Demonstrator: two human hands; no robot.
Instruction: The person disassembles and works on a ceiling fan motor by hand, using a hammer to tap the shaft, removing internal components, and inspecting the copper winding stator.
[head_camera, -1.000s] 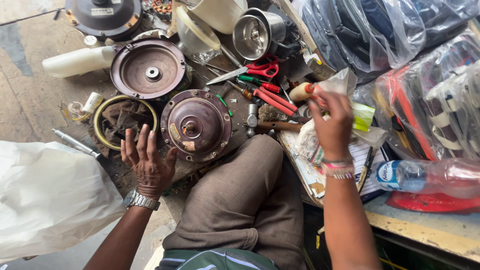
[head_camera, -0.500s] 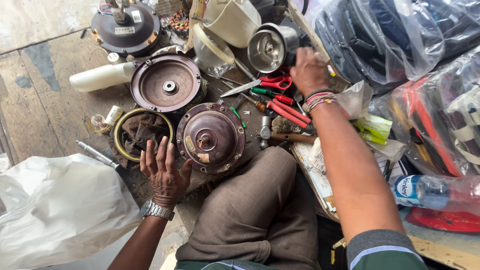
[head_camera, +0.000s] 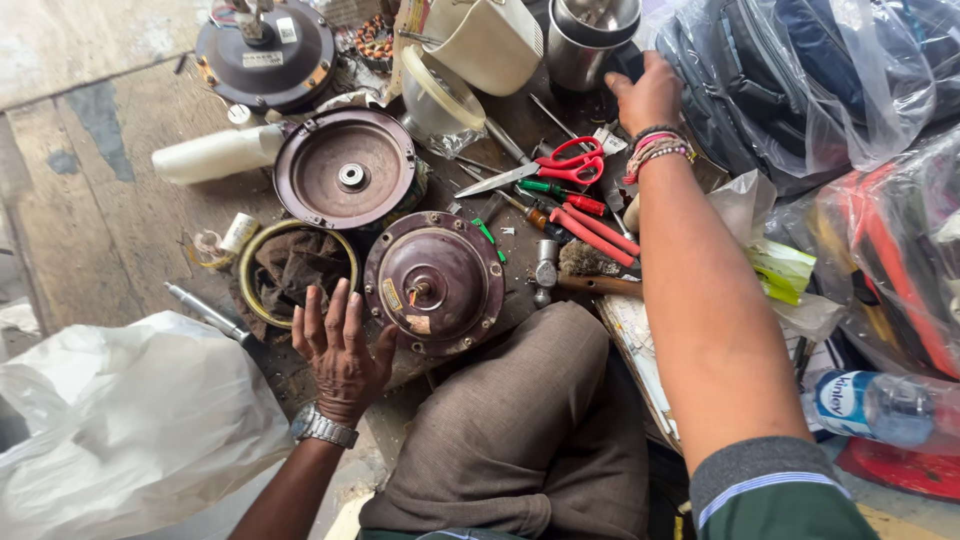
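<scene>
on a cluttered workshop floor (head_camera: 90, 200), the right hand (head_camera: 650, 95) has moved from the pliers to the steel cup (head_camera: 585, 40), fingers open, while the left hand (head_camera: 340, 350) stays splayed, empty, beside the brown motor cover (head_camera: 435, 285).

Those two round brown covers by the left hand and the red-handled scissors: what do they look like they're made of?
The round covers look like cast or pressed metal with worn brown paint: dull sheen, rim bolt holes. The scissors show bare steel-looking blades and glossy red handles, probably plastic. The left hand rests beside the nearer cover.
</scene>
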